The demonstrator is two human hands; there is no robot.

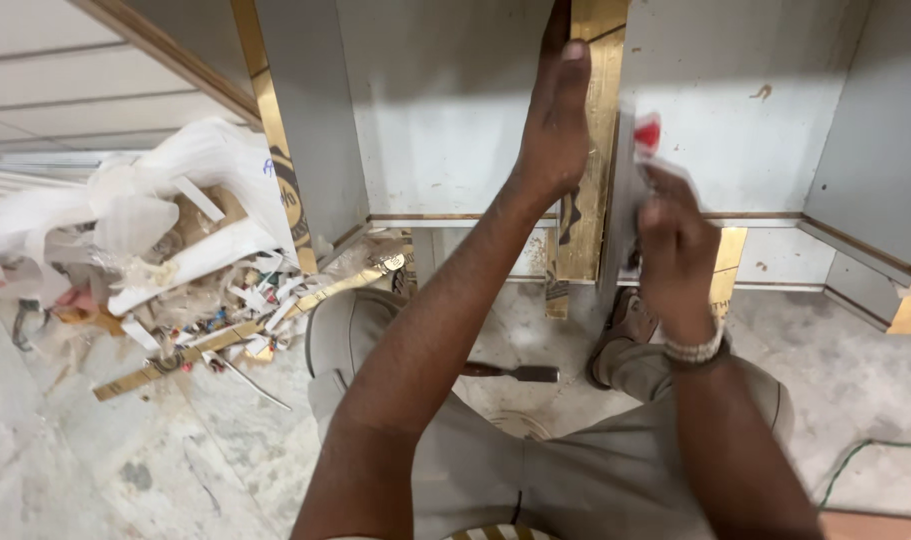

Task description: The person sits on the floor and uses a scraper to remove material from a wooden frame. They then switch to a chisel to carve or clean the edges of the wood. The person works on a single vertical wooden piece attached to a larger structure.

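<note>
Gold strip (587,150) is being pressed flat against the grey cabinet (445,120) by the left hand (553,125), fingers together, seemingly for steadiness. Right of the strip, a red-tipped tool (643,135) is being gripped by the right hand (675,245), fingers clenched around it.

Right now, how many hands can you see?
2. The left hand presses flat against the upright gold strip on the grey cabinet. The right hand, with a wristband, holds a small white and red thing beside that strip. No other hands show.
</note>
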